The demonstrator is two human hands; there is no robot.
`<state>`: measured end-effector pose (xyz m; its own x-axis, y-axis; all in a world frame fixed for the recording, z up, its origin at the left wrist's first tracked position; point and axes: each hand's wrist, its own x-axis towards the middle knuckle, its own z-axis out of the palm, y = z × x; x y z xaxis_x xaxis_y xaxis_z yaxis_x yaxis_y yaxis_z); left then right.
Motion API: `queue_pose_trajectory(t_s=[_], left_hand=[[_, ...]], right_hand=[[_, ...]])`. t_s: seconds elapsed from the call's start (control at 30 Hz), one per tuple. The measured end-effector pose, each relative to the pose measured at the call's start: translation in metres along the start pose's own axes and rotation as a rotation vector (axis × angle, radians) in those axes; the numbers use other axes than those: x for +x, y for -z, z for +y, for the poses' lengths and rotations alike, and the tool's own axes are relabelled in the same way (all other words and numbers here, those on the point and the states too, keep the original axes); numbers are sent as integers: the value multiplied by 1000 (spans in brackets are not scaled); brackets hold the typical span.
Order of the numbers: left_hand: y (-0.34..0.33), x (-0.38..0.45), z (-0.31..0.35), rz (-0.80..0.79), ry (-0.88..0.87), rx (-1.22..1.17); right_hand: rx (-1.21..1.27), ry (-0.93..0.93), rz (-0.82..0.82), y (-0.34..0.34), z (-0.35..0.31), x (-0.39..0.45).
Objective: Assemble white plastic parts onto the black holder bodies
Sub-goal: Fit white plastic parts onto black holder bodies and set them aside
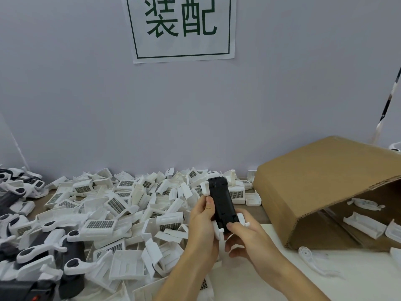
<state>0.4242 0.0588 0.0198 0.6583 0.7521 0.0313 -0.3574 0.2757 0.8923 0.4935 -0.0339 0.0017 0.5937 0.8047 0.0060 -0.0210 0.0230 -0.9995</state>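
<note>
A black holder body (pixel 221 203) stands nearly upright in the middle of the view, held by both hands. My left hand (pixel 202 227) grips its left side, thumb laid along the edge. My right hand (pixel 247 237) holds the lower end, thumb pressed on the black face. White plastic parts (pixel 219 232) stick out from behind the body at its lower end and near its top. Whether they are clipped on, I cannot tell.
A large heap of loose white plastic parts (pixel 121 209) covers the table to the left and behind. Assembled black-and-white units (pixel 43 255) lie at far left. A tipped cardboard box (pixel 325 187) with white pieces inside sits at right. A white lever part (pixel 310 260) lies before it.
</note>
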Motion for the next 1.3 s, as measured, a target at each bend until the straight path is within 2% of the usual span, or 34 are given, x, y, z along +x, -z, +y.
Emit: queue_pose_trajectory(t_s=[0.23,0.7,0.93,1.3], left_hand=[[0,0,1,1,8,-33],[1,-2,0,-29,-19,35],[-1,-2,1,-17,-15,-9],[0,1,-3,-1,-11,9]], right_hand=[[-8,14,-37,1,1,-1],[-85,1,28,0,3,1],[7,-8,-9,1,0,0],[16,3,-13,2,0,0]])
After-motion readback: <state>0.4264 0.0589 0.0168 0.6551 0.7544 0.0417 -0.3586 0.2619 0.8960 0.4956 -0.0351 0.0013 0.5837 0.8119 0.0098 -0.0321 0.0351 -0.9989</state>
